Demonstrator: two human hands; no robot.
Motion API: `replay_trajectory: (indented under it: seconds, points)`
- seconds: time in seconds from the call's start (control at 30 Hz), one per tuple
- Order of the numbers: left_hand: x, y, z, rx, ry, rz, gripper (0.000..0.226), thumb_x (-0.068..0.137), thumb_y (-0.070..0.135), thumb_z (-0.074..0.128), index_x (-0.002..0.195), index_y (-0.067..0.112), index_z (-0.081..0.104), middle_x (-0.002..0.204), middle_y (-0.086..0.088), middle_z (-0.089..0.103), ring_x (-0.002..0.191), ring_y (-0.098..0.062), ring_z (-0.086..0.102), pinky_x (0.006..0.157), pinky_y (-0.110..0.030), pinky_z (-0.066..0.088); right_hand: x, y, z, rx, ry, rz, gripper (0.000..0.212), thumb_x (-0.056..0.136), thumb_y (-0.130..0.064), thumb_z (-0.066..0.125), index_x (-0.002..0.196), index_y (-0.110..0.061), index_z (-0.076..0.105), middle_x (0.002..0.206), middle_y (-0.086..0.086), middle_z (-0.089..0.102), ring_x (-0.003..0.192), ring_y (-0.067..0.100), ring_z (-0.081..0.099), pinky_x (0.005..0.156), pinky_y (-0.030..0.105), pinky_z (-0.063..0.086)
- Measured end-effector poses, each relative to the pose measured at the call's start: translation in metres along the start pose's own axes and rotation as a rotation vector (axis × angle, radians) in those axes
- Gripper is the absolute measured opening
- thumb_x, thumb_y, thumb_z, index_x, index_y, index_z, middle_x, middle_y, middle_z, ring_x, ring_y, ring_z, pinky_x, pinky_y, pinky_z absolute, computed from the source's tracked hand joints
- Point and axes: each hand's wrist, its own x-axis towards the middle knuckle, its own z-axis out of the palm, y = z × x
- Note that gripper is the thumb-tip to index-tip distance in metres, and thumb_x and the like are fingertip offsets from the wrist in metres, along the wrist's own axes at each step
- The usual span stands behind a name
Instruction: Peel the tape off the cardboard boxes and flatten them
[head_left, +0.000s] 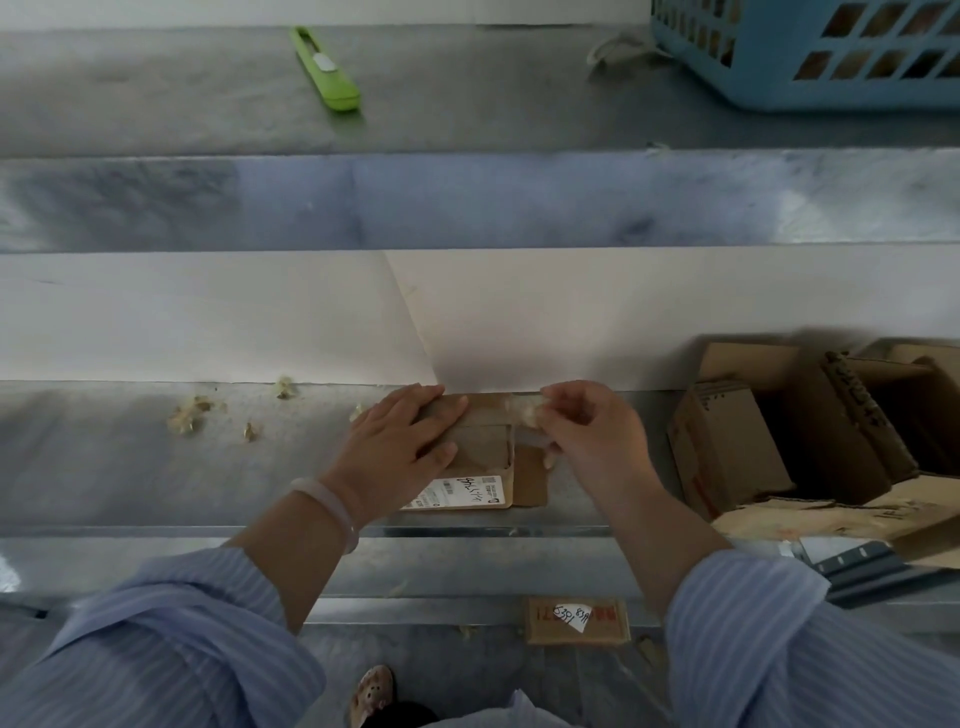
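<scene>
Right hand (587, 441) pinches the tape (525, 409); left hand (400, 441), fingers flat, pins the box (485, 449). I would peel low and steadily.

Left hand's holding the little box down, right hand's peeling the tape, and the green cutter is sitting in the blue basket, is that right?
Not quite. The head view shows the green cutter lying on the metal shelf, apart from the blue basket. The left hand does press the box down while the right hand pinches the tape.
</scene>
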Motion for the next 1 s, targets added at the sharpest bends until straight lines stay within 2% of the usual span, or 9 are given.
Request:
replay_trajectory:
  seconds: [0.13,0.23,0.37,0.47,0.57,0.6,0.73,0.87,1.0]
  points:
    - [0.000,0.000,-0.003,-0.054,-0.006,0.003,0.074,0.077,0.070,0.017,0.146,0.046,0.028,0.155,0.012,0.022,0.144,-0.015,0.014,0.119,-0.040,0.013,0.008,0.024,-0.022,-0.035,0.137,0.113,0.008,0.090,-0.011,0.067,0.097,-0.014,0.069,0.081,0.004,0.070,0.068,0.016,0.068,0.071,0.034,0.061]
    - [0.000,0.000,-0.003,-0.159,0.042,0.003,0.077,0.076,0.071,0.028,0.144,0.037,0.037,0.153,0.011,0.030,0.144,-0.013,0.018,0.119,-0.035,0.014,0.015,0.036,-0.031,-0.049,0.143,0.204,0.023,0.097,-0.008,0.055,0.115,-0.012,0.067,0.097,0.005,0.070,0.075,0.014,0.067,0.081,0.035,0.059]
    - [-0.003,0.001,-0.003,-0.217,0.128,0.008,0.074,0.075,0.071,0.040,0.136,0.030,0.050,0.149,0.010,0.035,0.139,-0.012,0.024,0.116,-0.034,0.017,0.006,0.033,-0.026,-0.352,0.000,0.114,0.035,0.098,-0.017,0.051,0.131,-0.026,0.058,0.106,-0.007,0.062,0.086,0.005,0.061,0.075,0.024,0.051]
    - [-0.007,0.000,0.002,-0.144,0.242,0.034,0.068,0.080,0.071,0.041,0.131,0.029,0.058,0.138,0.004,0.043,0.130,-0.017,0.031,0.112,-0.044,0.028,-0.004,0.024,-0.005,-0.387,-0.201,0.003,0.032,0.100,-0.023,0.050,0.130,-0.030,0.059,0.114,-0.013,0.063,0.095,-0.004,0.056,0.074,0.002,0.039]
    - [-0.011,-0.002,0.007,-0.068,0.289,0.019,0.072,0.083,0.077,0.029,0.131,0.032,0.058,0.133,0.002,0.048,0.125,-0.019,0.034,0.108,-0.040,0.031,-0.014,0.028,0.018,-0.381,-0.360,-0.070,0.034,0.099,-0.027,0.049,0.131,-0.034,0.056,0.116,-0.012,0.064,0.104,0.001,0.060,0.090,0.019,0.048]
    - [-0.012,-0.003,0.008,-0.075,0.291,0.017,0.072,0.084,0.076,0.028,0.131,0.031,0.058,0.133,0.001,0.048,0.125,-0.019,0.033,0.108,-0.038,0.029,-0.015,0.030,0.021,-0.355,-0.353,-0.071,0.035,0.098,-0.026,0.051,0.132,-0.034,0.055,0.115,-0.011,0.065,0.104,0.003,0.060,0.090,0.023,0.050]
    - [-0.013,-0.005,0.009,-0.087,0.289,0.035,0.067,0.089,0.070,0.030,0.132,0.027,0.058,0.133,0.001,0.048,0.126,-0.019,0.034,0.108,-0.035,0.026,-0.021,0.034,0.023,-0.201,-0.208,0.050,0.037,0.090,-0.027,0.066,0.126,-0.038,0.061,0.098,-0.022,0.066,0.091,-0.006,0.062,0.072,0.006,0.046]
    - [-0.017,-0.007,0.007,-0.085,0.265,0.046,0.066,0.091,0.069,0.026,0.134,0.028,0.056,0.137,0.003,0.048,0.132,-0.021,0.036,0.108,-0.039,0.032,-0.028,0.037,0.029,-0.102,-0.114,0.119,0.038,0.084,-0.026,0.075,0.121,-0.026,0.068,0.099,-0.014,0.072,0.089,-0.002,0.067,0.076,0.012,0.052]
    - [-0.019,-0.010,0.003,-0.233,0.204,0.007,0.060,0.086,0.062,0.041,0.134,0.029,0.055,0.143,0.012,0.041,0.141,-0.014,0.024,0.115,-0.035,0.021,-0.027,0.035,0.028,-0.015,-0.077,0.145,0.025,0.084,-0.024,0.075,0.109,-0.027,0.070,0.096,-0.010,0.073,0.080,-0.002,0.067,0.063,0.007,0.049]
